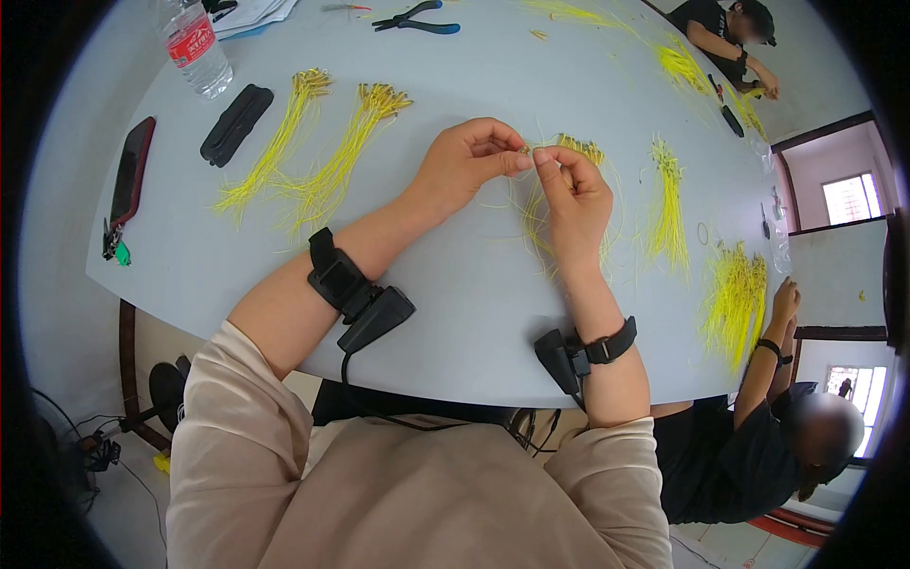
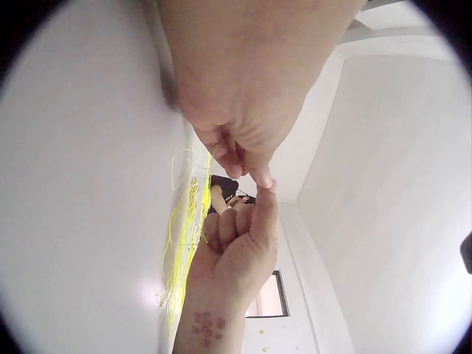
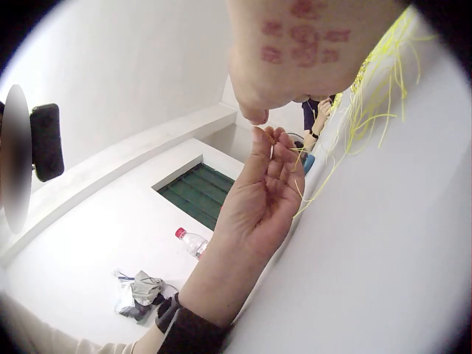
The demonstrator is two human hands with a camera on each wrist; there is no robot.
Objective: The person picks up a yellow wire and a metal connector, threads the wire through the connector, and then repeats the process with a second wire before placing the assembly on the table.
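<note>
In the head view my left hand (image 1: 464, 166) and right hand (image 1: 580, 213) meet above the table, fingertips almost touching. The left thumb and forefinger pinch a thin yellow string with a small gold-coloured end (image 3: 272, 150), and its loose strand (image 3: 308, 193) trails down beside the palm in the right wrist view. My right thumb and forefinger close together at the same small end, which they mostly hide. Just beyond the right hand lies a bundle of yellow strings (image 1: 583, 149) with gold tips, partly covered by that hand.
Two yellow string bundles (image 1: 294, 133) (image 1: 365, 133) lie at left, near a black case (image 1: 237, 125), a phone (image 1: 132, 171) and a water bottle (image 1: 197, 52). Blue-handled pliers (image 1: 417, 21) lie at the back. More bundles (image 1: 668, 213) (image 1: 737, 303) lie at right, where other people (image 1: 758, 446) sit.
</note>
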